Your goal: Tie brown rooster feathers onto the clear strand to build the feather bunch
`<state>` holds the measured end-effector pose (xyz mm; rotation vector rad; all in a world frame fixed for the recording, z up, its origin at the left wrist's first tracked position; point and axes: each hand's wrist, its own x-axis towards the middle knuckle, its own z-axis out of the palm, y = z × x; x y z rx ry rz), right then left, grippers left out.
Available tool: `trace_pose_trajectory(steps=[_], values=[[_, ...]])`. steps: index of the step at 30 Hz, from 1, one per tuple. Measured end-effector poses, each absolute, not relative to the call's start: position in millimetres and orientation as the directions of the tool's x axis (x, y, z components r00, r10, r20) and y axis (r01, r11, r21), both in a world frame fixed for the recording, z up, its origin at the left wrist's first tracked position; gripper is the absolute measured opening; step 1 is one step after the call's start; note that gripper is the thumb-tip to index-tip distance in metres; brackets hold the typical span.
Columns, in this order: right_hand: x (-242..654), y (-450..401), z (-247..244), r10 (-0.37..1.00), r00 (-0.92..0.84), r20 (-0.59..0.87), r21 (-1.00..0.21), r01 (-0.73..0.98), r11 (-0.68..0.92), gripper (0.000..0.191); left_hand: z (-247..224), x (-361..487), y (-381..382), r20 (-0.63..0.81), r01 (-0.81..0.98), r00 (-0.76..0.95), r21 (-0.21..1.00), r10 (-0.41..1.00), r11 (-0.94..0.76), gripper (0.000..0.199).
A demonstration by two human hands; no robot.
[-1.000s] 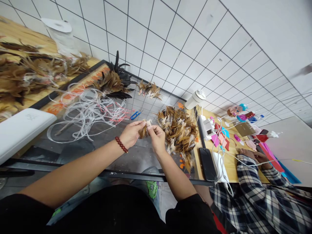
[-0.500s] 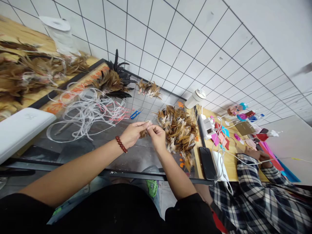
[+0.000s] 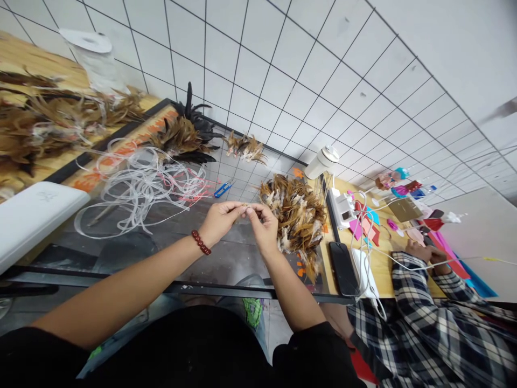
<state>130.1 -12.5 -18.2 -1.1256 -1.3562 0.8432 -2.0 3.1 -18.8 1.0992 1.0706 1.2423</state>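
My left hand, with a red-brown bead bracelet at its wrist, pinches thumb against forefinger. My right hand is closed in a pinch too, and the fingertips of both hands meet above the dark tabletop. Between them is a small brown feather piece, mostly hidden by the fingers. Just right of my right hand lies a heap of brown and white feather tufts. Blue thread snips rest beyond my left hand. Left of these is a tangle of clear plastic strips with some pink strands.
Black and brown feathers and small tufts lie by the wall. More feathers and a white roll are far left. A white cup, a phone and cables stand right, beside a co-worker's plaid sleeve.
The brown feather bit that showed below my fingertips is now mostly out of sight. My right-hand fingers have shifted slightly; both hands stay together in nearly the same place.
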Motion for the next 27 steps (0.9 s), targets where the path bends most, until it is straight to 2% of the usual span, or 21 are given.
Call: trace_pose_trajectory(steps=[6,9,13,19,22,24,26,27], values=[[137,-6,-22,0.951,0.226,0.212,-0.976,0.007,0.216,0.026,-12,0,0,-0.073,-0.265,0.103,0.959,0.992,0.098,0.027],[137,-5,-22,0.964,0.197,0.178,-0.982,-0.027,0.186,0.027,-10,0,1,-0.107,-0.287,0.106,0.949,0.989,0.133,0.028],[136,-9,-19,0.969,0.117,0.218,-0.976,-0.003,0.22,0.021,-11,-1,1,-0.087,-0.238,0.16,0.963,0.983,0.124,0.033],[141,-5,-24,0.968,0.069,0.243,-0.97,0.046,0.24,0.021,-15,-3,-1,-0.09,-0.189,0.272,0.971,0.958,0.145,0.029],[146,0,-26,0.966,0.16,0.204,-0.978,-0.012,0.208,0.026,-12,-3,-1,-0.113,-0.236,0.293,0.954,0.949,0.187,0.026],[151,1,-21,0.949,0.231,0.215,-0.974,-0.017,0.225,0.028,-11,-3,1,-0.112,-0.292,0.237,0.939,0.965,0.181,0.026],[156,-4,-9,0.954,0.114,0.278,-0.96,0.067,0.271,0.028,-11,-5,5,-0.091,-0.354,0.122,0.926,0.988,0.129,0.027],[158,-9,-1,0.953,-0.048,0.3,-0.944,0.128,0.304,0.027,-11,-6,8,-0.08,-0.383,0.055,0.919,0.995,0.096,0.027]])
